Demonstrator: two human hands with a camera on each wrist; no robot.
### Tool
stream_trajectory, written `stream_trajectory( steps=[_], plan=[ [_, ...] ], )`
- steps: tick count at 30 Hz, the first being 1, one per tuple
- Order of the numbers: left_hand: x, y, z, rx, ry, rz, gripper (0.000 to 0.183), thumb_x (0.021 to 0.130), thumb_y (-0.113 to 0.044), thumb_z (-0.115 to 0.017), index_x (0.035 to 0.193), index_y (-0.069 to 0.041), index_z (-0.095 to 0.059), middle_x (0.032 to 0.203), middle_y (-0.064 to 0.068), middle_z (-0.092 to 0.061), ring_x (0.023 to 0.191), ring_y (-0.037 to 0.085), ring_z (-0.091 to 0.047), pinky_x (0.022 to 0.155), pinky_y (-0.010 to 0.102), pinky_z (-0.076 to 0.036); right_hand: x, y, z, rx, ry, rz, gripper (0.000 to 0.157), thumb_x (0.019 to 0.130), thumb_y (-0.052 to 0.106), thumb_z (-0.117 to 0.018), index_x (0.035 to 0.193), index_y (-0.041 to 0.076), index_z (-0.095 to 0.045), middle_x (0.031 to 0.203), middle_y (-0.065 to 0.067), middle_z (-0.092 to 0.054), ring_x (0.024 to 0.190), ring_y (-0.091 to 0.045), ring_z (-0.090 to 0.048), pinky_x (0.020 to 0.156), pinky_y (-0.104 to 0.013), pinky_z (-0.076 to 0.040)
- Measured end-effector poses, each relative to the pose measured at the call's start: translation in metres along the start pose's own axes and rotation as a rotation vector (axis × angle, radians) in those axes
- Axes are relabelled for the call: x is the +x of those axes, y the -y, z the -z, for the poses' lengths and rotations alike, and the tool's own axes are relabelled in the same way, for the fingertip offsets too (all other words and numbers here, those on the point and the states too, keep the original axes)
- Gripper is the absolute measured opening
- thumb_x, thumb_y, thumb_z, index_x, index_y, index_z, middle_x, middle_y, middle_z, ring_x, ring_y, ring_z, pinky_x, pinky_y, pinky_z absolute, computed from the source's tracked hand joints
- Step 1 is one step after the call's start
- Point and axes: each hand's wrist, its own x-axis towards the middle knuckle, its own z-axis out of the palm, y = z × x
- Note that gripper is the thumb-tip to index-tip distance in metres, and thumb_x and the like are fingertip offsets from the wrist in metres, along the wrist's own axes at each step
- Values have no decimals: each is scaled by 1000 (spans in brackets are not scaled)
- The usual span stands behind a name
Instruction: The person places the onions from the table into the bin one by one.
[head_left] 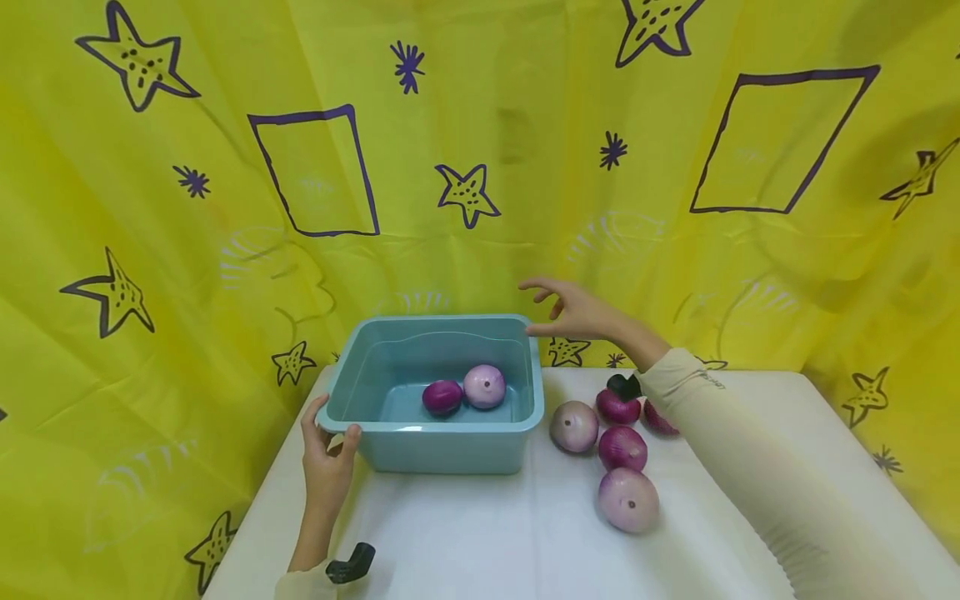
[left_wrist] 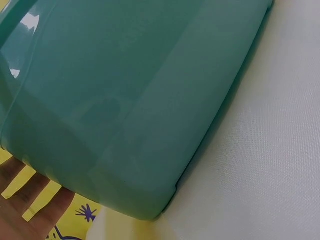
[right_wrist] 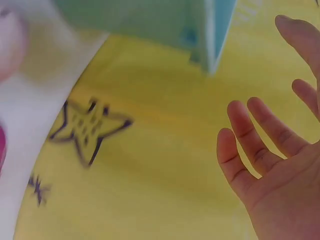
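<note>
A teal plastic bin stands on the white-covered table with two onions inside: a small dark purple onion and a larger pale onion. My left hand holds the bin's near left corner, thumb on the front and fingers along the left side. In the left wrist view, those fingers meet the bin's wall. Beside the bin's far right corner, my right hand is raised, fingers spread and holding nothing. The right wrist view shows that hand's palm apart from the bin's rim.
Right of the bin lie several loose onions, among them a pale onion, a purple onion and a large pale onion. The right sleeve passes over part of the group. A yellow patterned curtain hangs behind the table.
</note>
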Motion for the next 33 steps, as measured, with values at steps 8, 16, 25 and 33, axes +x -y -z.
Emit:
stream_trajectory(
  steps=[8,16,25,33],
  plan=[
    [0,-2,-1,4,0,6,69,99,-9,-63,158,-18,-27,155,16,-43,133,42,-49,89,11,-46,-41,-29,29,-102,-29,-68,71,86,23,-84,147,9,-51,128,-27,-63,94,-33,-69,81,-46,-57],
    [-1,-2,0,13,-5,11,71,98,-10,-64,158,-19,-28,155,15,-44,134,43,-49,89,11,-45,-74,-49,46,-130,-40,-121,70,88,27,-83,147,9,-51,126,-27,-64,91,-28,-69,77,-40,-55],
    [0,-3,1,13,-2,19,71,99,-11,-64,158,-20,-27,157,14,-42,137,43,-46,91,10,-45,-88,-54,57,-160,-43,-156,70,89,31,-81,148,10,-49,129,-26,-63,95,-30,-69,75,-39,-55],
    [1,-1,0,-3,-10,12,69,98,-7,-63,157,-18,-28,155,16,-43,132,41,-49,88,11,-46,-94,-56,54,-139,-43,-163,70,90,34,-80,148,12,-48,131,-25,-63,96,-28,-68,74,-37,-55]
  ],
)
